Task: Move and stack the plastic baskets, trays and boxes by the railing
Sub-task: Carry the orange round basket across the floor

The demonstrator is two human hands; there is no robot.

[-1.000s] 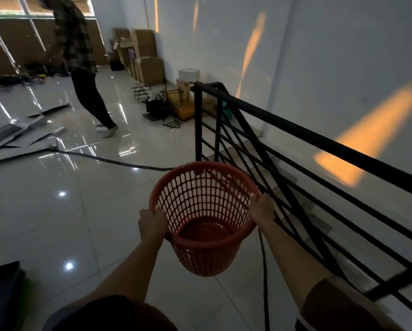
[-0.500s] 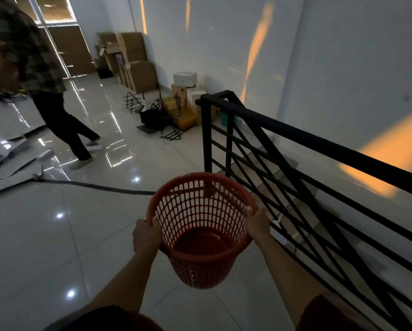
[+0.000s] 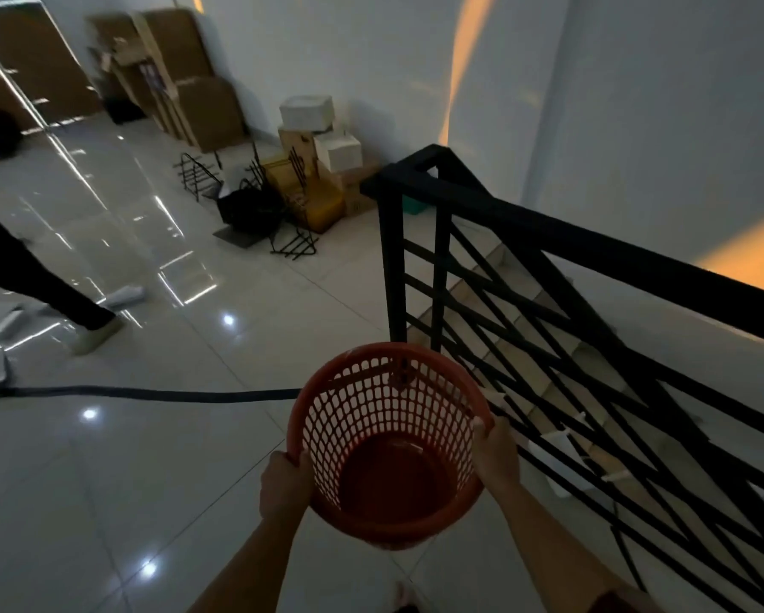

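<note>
1. Two hands carry one red plastic basket (image 3: 389,440) above the tiled floor (image 3: 106,480); we grip its rim from opposite sides, the left hand (image 3: 283,484) curled over the near-left edge, the right hand (image 3: 495,449) curled over the right edge.
2. Held upright with its mouth tipped slightly toward us, the basket hangs off the ground, its long axis running from rim down to solid base.
3. Just to the right stands the black railing (image 3: 592,241); our right hand is the nearer one to its bars, and the corner post rises just beyond the basket's far rim.
4. A dark cable (image 3: 150,395) crosses the floor to the left, passing behind the basket.
5. Farther along the wall we see cardboard and white boxes (image 3: 322,143), black wire racks (image 3: 291,245) and a green container (image 3: 415,205) behind the railing's corner, which we judge the likely stacking spot, ahead and slightly right.
6. Another person's leg (image 3: 39,280) strides across at far left.
</note>
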